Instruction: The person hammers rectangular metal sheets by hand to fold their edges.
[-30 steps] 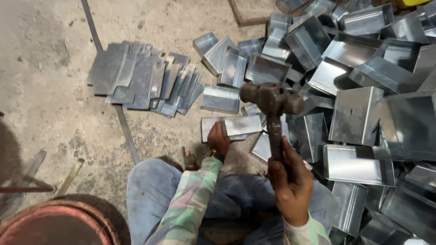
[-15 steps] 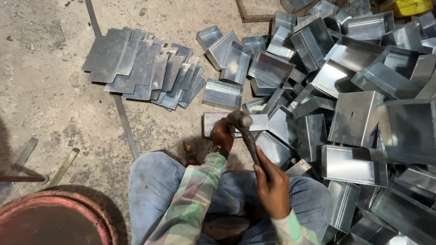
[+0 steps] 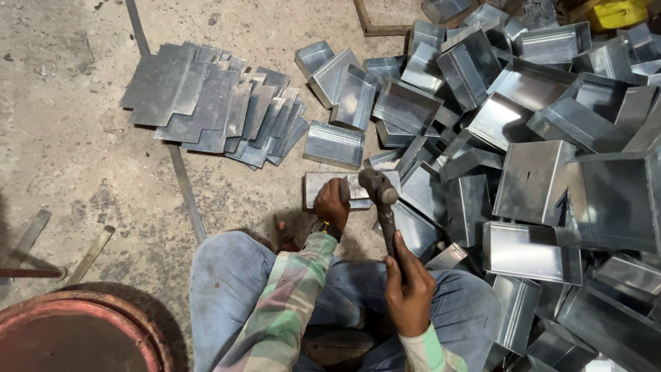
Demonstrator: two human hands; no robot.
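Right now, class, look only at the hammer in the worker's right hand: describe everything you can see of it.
The dark, worn metal hammer has a blunt rounded head and a long, slim dark handle. The right hand closes its grip around the lower end of the handle, above the lap. The head is tilted forward and sits over the flat grey sheet-metal piece on the concrete floor, next to the left hand steadying that piece. Whether the head touches the metal cannot be told.

Long-sleeved plaid shirt in washed-out green, pink and grey checks, with the right cuff leaning more mint green. Faded, dusty blue denim jeans on both legs. Left hand (image 3: 332, 205) has a thin band at the wrist with a bit of yellow; right hand (image 3: 407, 289) is bare.
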